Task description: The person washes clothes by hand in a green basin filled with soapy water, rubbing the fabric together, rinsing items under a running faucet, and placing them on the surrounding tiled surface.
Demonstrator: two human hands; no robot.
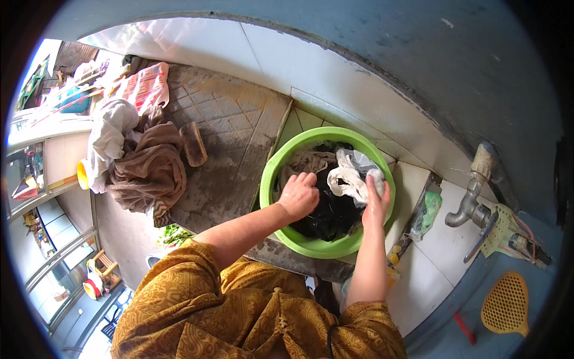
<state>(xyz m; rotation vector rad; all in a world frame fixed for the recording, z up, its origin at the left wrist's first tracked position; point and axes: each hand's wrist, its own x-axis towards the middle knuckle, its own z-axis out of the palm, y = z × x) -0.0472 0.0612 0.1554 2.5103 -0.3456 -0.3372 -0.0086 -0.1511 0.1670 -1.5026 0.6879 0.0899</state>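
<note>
A lime-green plastic basin (289,235) stands in front of me, holding wet cloths in dark water or suds. My right hand (376,197) grips a white cloth (352,179) at the basin's right side, thumb up along it. Over the basin's left half, my left hand (299,196) has its fingers curled; whether anything is pinched in them is hidden. Black cloth (329,217) lies between and below the two hands. A brownish cloth (311,161) sits just beyond my left hand, near the far wall of the basin.
Left of the basin is a worn washing slab (224,130) with a scrub brush (193,144), a brown cloth pile (150,166) and a white cloth (112,139). A metal tap (466,208) juts out at right, near a green plastic packet (429,211). A tiled wall (323,76) rises behind.
</note>
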